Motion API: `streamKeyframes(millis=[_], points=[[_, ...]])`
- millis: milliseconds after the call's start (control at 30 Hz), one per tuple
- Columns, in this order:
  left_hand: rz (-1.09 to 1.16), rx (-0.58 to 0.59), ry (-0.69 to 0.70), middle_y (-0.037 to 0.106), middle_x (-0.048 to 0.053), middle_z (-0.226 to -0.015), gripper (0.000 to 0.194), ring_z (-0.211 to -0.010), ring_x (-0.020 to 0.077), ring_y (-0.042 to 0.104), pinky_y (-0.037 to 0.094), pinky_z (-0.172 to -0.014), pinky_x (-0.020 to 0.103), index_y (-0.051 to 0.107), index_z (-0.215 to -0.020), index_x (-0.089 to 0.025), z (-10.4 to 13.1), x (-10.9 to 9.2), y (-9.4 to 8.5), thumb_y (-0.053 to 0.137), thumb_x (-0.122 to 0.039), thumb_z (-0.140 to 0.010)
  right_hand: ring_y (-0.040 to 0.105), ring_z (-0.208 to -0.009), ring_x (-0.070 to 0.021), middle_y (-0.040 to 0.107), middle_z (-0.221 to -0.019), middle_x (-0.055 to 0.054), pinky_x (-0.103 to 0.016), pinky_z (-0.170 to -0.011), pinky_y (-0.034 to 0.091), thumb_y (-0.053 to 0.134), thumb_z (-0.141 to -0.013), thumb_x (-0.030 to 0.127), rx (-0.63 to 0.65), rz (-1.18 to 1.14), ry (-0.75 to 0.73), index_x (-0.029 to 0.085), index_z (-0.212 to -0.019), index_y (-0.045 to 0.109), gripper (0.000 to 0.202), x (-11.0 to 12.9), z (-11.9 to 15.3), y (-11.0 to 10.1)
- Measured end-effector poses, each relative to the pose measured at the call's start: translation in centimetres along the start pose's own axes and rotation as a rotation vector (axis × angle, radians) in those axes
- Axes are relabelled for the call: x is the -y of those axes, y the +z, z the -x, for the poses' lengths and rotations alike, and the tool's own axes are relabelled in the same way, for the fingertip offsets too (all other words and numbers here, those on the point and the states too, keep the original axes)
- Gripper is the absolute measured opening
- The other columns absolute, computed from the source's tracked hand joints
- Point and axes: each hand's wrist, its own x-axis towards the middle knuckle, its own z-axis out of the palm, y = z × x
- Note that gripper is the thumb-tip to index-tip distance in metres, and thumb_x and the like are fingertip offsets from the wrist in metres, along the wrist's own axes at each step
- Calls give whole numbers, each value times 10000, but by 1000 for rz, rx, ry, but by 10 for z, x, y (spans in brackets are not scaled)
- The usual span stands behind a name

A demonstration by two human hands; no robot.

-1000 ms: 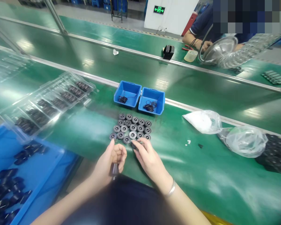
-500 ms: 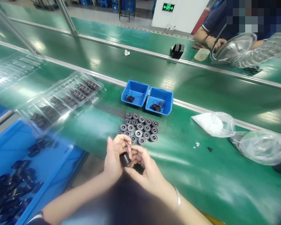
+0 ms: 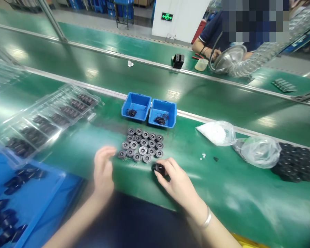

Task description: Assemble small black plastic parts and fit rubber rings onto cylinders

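My right hand (image 3: 174, 175) has its thumb and fingers closed round a black cylindrical part (image 3: 158, 168), held low at the green tabletop; whether it touches the surface I cannot tell. Just beyond it stand several round black parts (image 3: 144, 143) in close rows, each with a ringed top and a slot in the centre. To the left of those rows my left hand (image 3: 104, 168) is raised over the table edge, fingers loosely curved and apart from the thumb, with nothing in it.
Two blue bins (image 3: 162, 119) hold thin black rings. A clear divided tray (image 3: 45, 125) with dark parts lies left, above a blue crate (image 3: 28, 206). Plastic bags (image 3: 218, 132) and a dark mass of small parts (image 3: 297, 162) lie right. A person (image 3: 209, 44) works across the tables.
My hands have parted. The right hand has carried the black cylindrical part right and down to the tabletop; the left has let go and drawn left. The camera view has shifted right.
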Motion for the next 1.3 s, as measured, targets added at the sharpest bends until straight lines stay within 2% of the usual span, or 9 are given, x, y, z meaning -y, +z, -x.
streamKeyframes(millis=[133,300,433,633,833,933,1100,1200,1300], points=[[-432,34,320,475,112,-1235,353,-1207,283,454,463,-955,448,510,-1194,-210,-15,13,-12,554,-309,-858,570,-868,-218,553,-976,-101,-397,-790,527,474,-940,208,-64,128,-54,159,-1255,437,320,-11,4,15],[-727,276,376,219,174,-1497,860,-1400,335,231,333,-1092,544,233,-1433,-197,-31,11,-8,716,-388,-748,567,-961,-224,548,-1052,-110,-408,-849,525,533,-911,224,-173,71,-68,179,-1290,409,401,-18,3,7],[-785,453,387,77,173,-1563,1017,-1441,323,135,259,-1134,536,94,-1477,-202,-47,8,0,737,-439,-726,450,-1220,-280,439,-1305,-155,-488,-1022,435,624,-853,318,-172,70,-100,176,-1371,332,611,-26,-8,-14],[-818,547,371,22,178,-1574,1015,-1451,315,96,266,-1134,517,61,-1486,-195,-56,6,19,718,-424,-748,256,-1382,-294,268,-1482,-152,-507,-1129,312,671,-795,476,-31,82,-129,179,-1463,200,869,-35,-31,-18],[-928,605,510,48,208,-1570,1103,-1447,364,17,203,-1132,587,99,-1486,-167,-73,-5,24,748,-523,-667,101,-1429,-336,122,-1545,-176,-537,-1152,227,698,-724,575,64,151,-238,131,-1483,166,1028,-38,-53,-12],[-981,710,568,46,207,-1573,1160,-1444,381,13,181,-1131,604,113,-1489,-165,-90,-14,25,767,-558,-616,107,-1428,-339,119,-1545,-190,-545,-1153,210,673,-750,561,85,165,-290,113,-1477,189,981,-40,-65,-12],[-990,880,573,147,199,-1562,1158,-1445,355,84,198,-1146,570,116,-1494,-160,-109,-19,32,745,-588,-621,204,-1404,-327,253,-1500,-188,-553,-1135,245,648,-783,513,93,122,-327,131,-1470,219,895,-50,-76,-13],[-980,891,543,197,197,-1544,1081,-1437,337,138,235,-1148,532,181,-1483,-163,-110,-16,34,736,-563,-646,239,-1389,-325,295,-1479,-177,-563,-1125,258,637,-788,508,90,94,-328,147,-1469,227,873,-55,-78,-12],[-992,879,535,215,205,-1530,1065,-1431,345,147,219,-1148,549,206,-1477,-160,-109,-16,36,737,-555,-642,183,-1408,-338,223,-1516,-177,-565,-1133,232,642,-765,561,113,108,-309,137,-1472,229,921,-56,-80,-14]])
